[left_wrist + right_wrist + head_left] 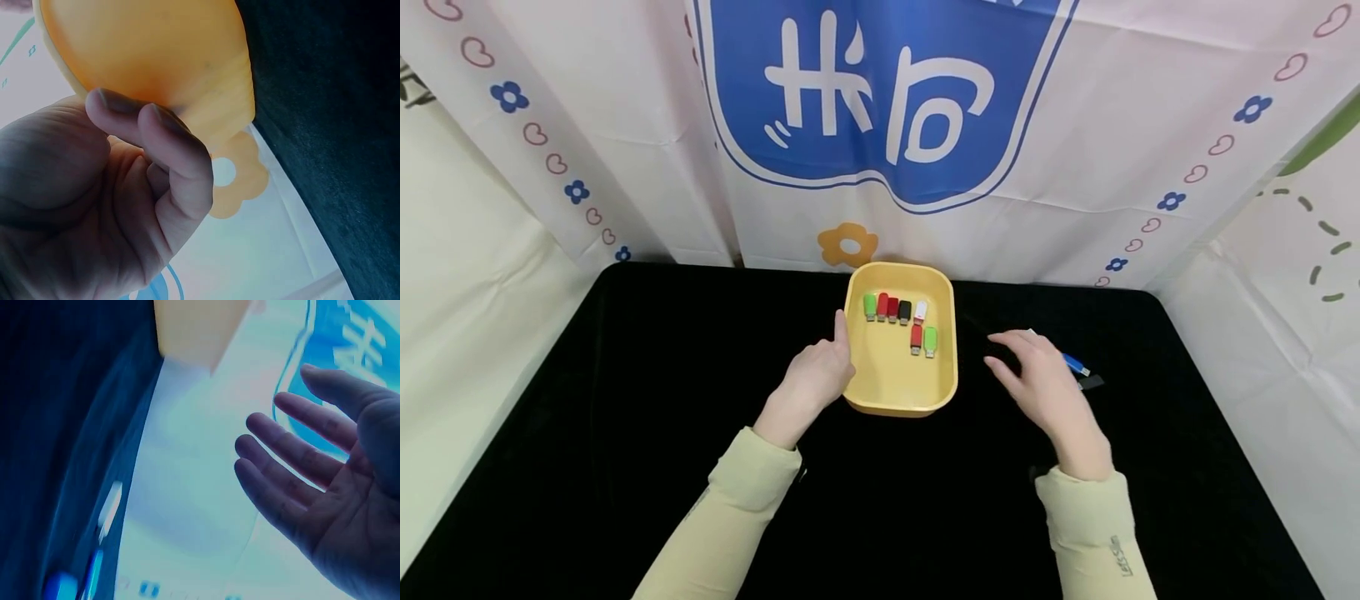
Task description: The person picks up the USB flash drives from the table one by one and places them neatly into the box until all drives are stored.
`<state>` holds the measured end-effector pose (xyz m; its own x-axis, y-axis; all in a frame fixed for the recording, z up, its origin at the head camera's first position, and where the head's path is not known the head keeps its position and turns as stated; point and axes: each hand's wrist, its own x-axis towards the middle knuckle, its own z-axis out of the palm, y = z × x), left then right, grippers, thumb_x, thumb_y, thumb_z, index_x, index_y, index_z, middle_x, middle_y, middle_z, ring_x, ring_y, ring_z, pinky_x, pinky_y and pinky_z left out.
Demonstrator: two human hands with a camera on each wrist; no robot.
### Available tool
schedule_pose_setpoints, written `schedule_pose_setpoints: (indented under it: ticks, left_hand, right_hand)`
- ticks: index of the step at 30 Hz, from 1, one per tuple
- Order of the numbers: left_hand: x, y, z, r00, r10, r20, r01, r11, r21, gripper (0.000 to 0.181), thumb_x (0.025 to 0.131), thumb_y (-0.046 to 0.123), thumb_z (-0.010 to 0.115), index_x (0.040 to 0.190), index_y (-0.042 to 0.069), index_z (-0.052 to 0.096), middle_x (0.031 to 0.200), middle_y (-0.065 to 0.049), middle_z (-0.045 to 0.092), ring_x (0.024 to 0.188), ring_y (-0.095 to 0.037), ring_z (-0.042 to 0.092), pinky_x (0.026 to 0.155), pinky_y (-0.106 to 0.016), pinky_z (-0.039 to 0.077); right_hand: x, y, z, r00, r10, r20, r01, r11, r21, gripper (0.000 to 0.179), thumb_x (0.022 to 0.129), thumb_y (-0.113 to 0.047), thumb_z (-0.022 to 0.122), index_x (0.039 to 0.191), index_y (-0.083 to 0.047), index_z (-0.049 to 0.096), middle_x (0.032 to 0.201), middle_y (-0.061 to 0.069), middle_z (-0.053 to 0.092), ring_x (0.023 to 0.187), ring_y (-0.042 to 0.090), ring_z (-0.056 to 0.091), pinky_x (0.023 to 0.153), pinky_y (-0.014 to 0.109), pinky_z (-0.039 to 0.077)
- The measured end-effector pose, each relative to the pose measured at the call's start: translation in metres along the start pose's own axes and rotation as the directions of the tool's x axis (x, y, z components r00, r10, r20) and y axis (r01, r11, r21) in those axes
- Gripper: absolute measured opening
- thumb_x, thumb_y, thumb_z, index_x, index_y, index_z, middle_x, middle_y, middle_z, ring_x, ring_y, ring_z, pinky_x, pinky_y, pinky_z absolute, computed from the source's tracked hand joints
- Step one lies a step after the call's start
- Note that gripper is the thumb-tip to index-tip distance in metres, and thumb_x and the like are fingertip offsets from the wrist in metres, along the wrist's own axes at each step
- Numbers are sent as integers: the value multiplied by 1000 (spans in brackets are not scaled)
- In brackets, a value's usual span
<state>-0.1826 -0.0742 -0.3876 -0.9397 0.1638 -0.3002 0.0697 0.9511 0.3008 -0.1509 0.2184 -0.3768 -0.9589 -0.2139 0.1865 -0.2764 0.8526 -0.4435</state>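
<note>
A yellow plastic bin (898,387) sits on the black cloth. Inside lie several USB flash drives, among them a green one (930,340), a black one (905,312) and a white one (921,312). My left hand (816,371) grips the bin's left side, index finger stretched along the rim; curled fingers (178,140) touch the outer wall in the left wrist view. My right hand (1037,379) hovers right of the bin, fingers relaxed and holding nothing. Beside it lie a blue flash drive (1077,364) and a dark one (1092,382), partly hidden by the hand.
Black cloth (700,333) covers the table. Behind it hangs a white curtain (775,225) with a blue printed badge and an orange flower. In the right wrist view, a white flash drive (110,509) shows blurred on the cloth.
</note>
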Motion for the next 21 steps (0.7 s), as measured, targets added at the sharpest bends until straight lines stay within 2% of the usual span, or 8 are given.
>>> schedule_pose_setpoints:
  ticks: [5, 9, 12, 15, 18, 21]
  left_hand:
    - [0, 0, 1, 1000, 8, -11, -8, 1000, 13, 84, 98, 11, 54, 158, -4, -3, 59, -4, 52, 46, -13, 44, 42, -23, 33]
    - [-1, -1, 1, 999, 24, -22, -24, 1000, 8, 84, 98, 11, 54, 158, -5, -2, 58, -3, 51, 45, -13, 44, 42, -23, 33]
    - [-1, -2, 2, 999, 30, -31, -29, 1000, 8, 83, 98, 11, 55, 158, -5, -1, 58, -3, 51, 45, -13, 43, 42, -23, 32]
    - [-1, -3, 2, 999, 29, -31, -28, 999, 15, 84, 98, 11, 55, 158, -5, -1, 58, -4, 51, 45, -13, 43, 42, -23, 32]
    - [-1, -3, 2, 999, 30, -26, -30, 999, 20, 84, 98, 11, 55, 158, -5, -2, 59, -4, 52, 45, -13, 43, 43, -23, 32]
    - [0, -3, 2, 999, 33, -26, -32, 999, 19, 84, 98, 10, 54, 158, -5, -2, 59, -4, 52, 46, -13, 43, 43, -23, 32]
  right_hand:
    - [-17, 33, -17, 996, 69, -63, -69, 998, 0, 35, 96, -17, 66, 126, 0, 65, 128, 24, 64, 119, 42, 59, 101, 58, 45]
    - [-25, 54, -30, 988, 140, -62, -142, 990, -16, 38, 96, -19, 66, 128, 1, 63, 122, 26, 65, 106, 41, 62, 91, 59, 48]
    - [-28, 67, -35, 981, 192, -15, -192, 981, -29, 40, 97, -19, 65, 130, 2, 61, 117, 26, 65, 98, 38, 64, 86, 57, 50]
    - [-30, 76, -36, 973, 226, 43, -225, 974, -36, 41, 96, -16, 66, 131, 3, 59, 116, 27, 65, 97, 38, 65, 86, 56, 51]
    - [-32, 82, -35, 964, 244, 103, -240, 970, -43, 39, 94, -9, 65, 131, 2, 60, 122, 29, 63, 105, 41, 64, 91, 60, 50]
    - [-36, 87, -33, 963, 218, 158, -212, 976, -50, 38, 90, 0, 66, 128, 0, 63, 129, 30, 59, 114, 46, 58, 95, 63, 46]
